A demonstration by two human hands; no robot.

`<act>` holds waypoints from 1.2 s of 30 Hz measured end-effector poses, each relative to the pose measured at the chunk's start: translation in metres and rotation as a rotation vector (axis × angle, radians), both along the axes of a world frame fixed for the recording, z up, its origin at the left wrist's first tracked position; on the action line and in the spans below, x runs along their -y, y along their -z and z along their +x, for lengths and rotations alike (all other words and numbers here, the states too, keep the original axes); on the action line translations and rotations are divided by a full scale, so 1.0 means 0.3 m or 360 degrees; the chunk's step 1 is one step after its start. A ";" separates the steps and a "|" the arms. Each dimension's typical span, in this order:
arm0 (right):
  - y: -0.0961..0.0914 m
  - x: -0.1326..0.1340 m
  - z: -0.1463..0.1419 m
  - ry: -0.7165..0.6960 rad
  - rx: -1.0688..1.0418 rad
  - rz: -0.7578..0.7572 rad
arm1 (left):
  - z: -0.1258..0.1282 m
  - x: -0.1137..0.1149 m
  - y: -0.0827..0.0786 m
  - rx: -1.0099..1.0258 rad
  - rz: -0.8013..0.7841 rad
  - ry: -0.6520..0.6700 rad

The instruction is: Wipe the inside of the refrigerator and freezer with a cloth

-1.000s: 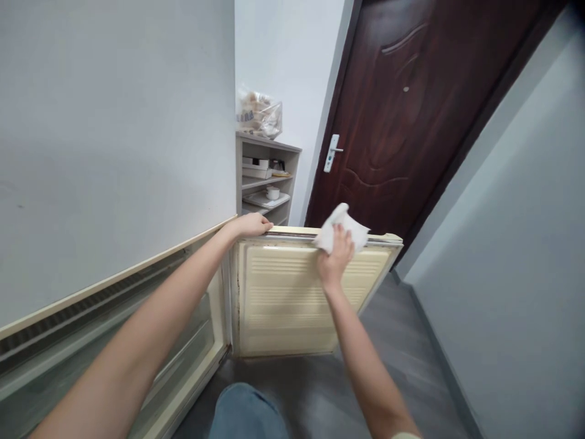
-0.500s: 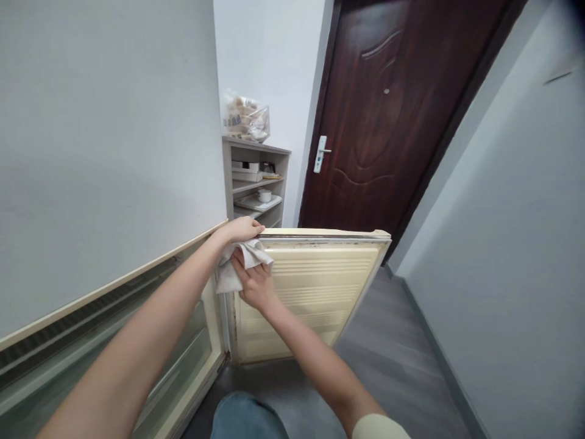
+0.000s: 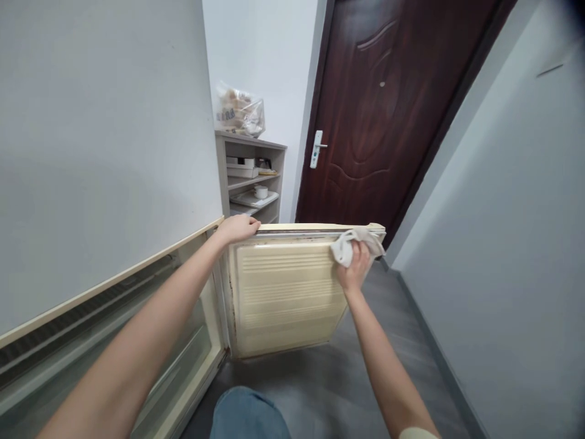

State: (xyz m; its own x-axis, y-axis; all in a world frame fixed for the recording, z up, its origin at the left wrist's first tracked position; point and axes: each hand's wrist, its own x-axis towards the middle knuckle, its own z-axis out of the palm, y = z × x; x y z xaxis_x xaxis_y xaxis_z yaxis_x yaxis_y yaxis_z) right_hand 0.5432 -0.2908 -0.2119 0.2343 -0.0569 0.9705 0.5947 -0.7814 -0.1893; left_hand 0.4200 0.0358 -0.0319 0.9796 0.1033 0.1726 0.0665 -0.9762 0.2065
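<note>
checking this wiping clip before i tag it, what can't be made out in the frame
- Head view: the cloth covers the far top corner of the open fridge door; any dirt under it is hidden.
- The right hand grip wraps the cloth, so its fingertips do not show.
- The left hand hides the hinge corner.
- Items on the shelf unit and in the bag are too small to identify.
- The fridge interior is cut off lower left.

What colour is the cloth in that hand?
White; the cloth in the right hand shows clearly in the head view.

Both arms stretched forward
Left hand (image 3: 237, 228) lies palm down, fingers (image 3: 252, 223) curled over an edge; right hand (image 3: 354, 265) is raised, fingers closed in a grip.
</note>
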 end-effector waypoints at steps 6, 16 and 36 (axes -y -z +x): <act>0.027 -0.122 -0.037 -0.0019 -0.0169 0.0380 | -0.011 0.015 -0.001 0.0009 0.0004 -0.0037; 0.131 -0.817 -0.441 -0.0679 -0.0425 -0.0663 | -0.021 0.017 0.008 0.0060 0.0072 -0.0050; 0.128 -0.156 -0.052 0.0114 -0.0530 0.0721 | -0.020 0.024 0.022 0.0120 0.0157 -0.0081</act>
